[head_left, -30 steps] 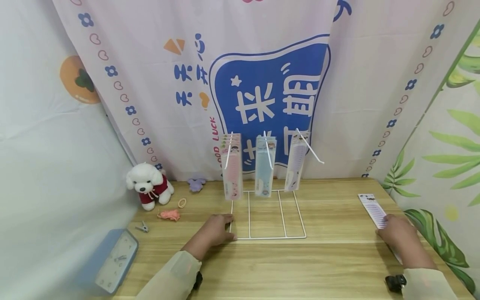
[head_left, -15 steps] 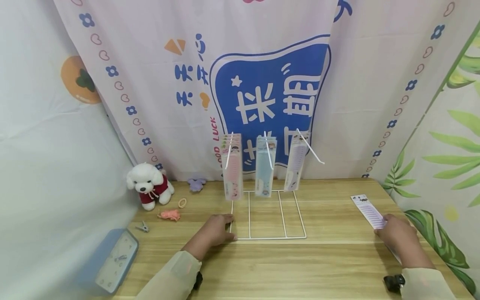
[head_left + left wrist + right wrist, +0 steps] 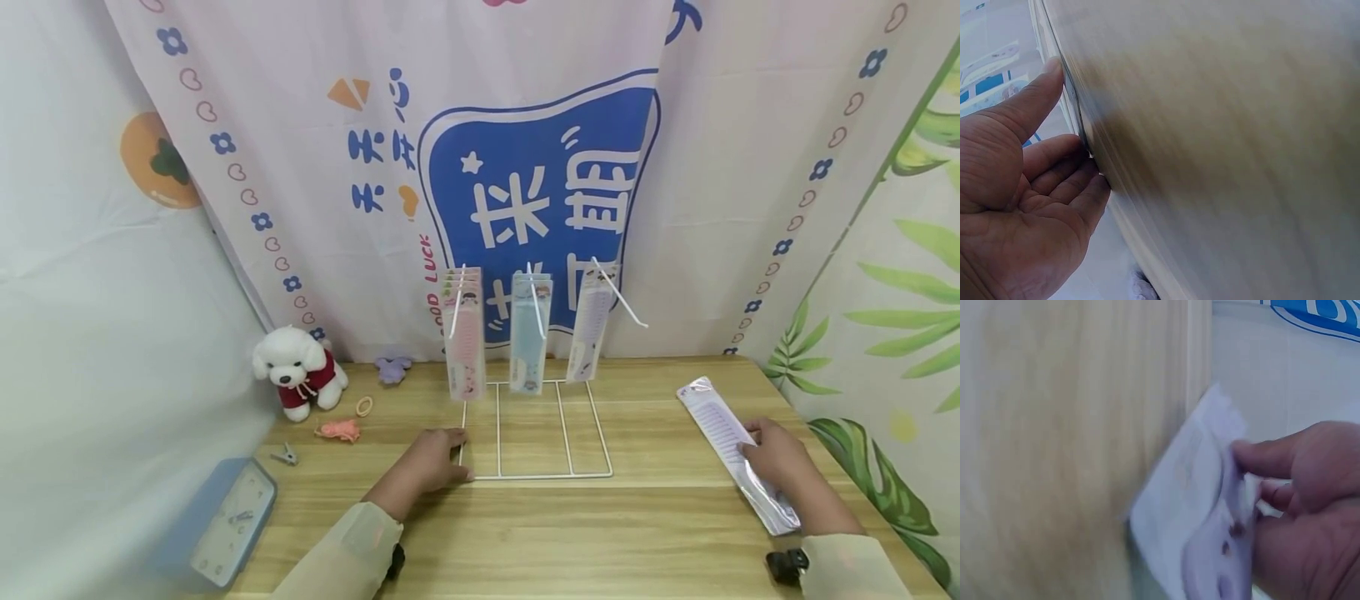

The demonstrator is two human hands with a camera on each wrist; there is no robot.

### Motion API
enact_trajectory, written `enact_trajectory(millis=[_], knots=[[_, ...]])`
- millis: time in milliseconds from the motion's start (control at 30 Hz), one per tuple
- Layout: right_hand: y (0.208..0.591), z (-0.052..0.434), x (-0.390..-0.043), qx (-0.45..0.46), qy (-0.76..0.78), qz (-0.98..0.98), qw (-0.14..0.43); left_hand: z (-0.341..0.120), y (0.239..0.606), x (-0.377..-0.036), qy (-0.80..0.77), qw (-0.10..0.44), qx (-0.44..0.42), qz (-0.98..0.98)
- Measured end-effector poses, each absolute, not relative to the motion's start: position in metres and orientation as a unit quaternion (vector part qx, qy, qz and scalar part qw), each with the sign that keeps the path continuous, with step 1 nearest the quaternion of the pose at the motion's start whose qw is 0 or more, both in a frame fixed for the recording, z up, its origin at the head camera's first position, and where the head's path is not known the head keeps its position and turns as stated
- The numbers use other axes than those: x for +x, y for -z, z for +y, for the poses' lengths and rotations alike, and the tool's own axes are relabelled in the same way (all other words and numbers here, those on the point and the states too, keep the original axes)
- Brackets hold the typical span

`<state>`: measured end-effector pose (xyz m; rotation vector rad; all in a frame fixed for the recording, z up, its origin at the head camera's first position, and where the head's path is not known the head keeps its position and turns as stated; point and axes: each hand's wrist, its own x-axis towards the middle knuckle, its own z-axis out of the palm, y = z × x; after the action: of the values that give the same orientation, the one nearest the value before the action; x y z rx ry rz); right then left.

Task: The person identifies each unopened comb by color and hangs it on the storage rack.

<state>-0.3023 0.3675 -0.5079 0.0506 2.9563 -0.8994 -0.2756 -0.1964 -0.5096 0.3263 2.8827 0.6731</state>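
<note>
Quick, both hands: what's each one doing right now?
Left hand: fingers rest against the front left corner of the white wire rack base, not gripping.
Right hand: pinches the clear-packaged lilac comb.

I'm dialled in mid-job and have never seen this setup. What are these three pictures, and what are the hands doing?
No machine here: a person works with two bare hands. The wide picture comes from a camera on the person's head, looking down at a wooden table. The other two come from cameras on each wrist, close up and blurry.

The left hand rests on the near left corner of a white wire display rack, touching its wire; pink, blue and purple packaged combs hang on its hooks. The right hand holds a packaged purple comb lying on the table to the right.

To the left lie a plush dog, a purple hair claw, a hair tie, a pink clip, a small metal clip and a blue clock.
</note>
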Motion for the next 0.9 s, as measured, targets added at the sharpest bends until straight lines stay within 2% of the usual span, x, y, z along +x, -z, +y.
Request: enact_trajectory(millis=[133, 267, 533, 900], knots=[[0.505, 0.359, -0.304, -0.012, 0.347, 0.937, -0.023, -0.197, 0.509, -0.275, -0.227, 0.082, 0.11, 0.964], [0.495, 0.347, -0.301, -0.014, 0.464, 0.885, -0.036, -0.196, 0.509, -0.275, -0.227, 0.082, 0.109, 0.964], [0.479, 0.333, -0.293, -0.124, 0.732, 0.67, 0.003, -0.196, 0.508, -0.275, -0.227, 0.083, 0.107, 0.964], [0.452, 0.288, -0.28, -0.279, 0.741, 0.609, 0.046, -0.195, 0.505, -0.274, -0.225, 0.083, 0.11, 0.964]])
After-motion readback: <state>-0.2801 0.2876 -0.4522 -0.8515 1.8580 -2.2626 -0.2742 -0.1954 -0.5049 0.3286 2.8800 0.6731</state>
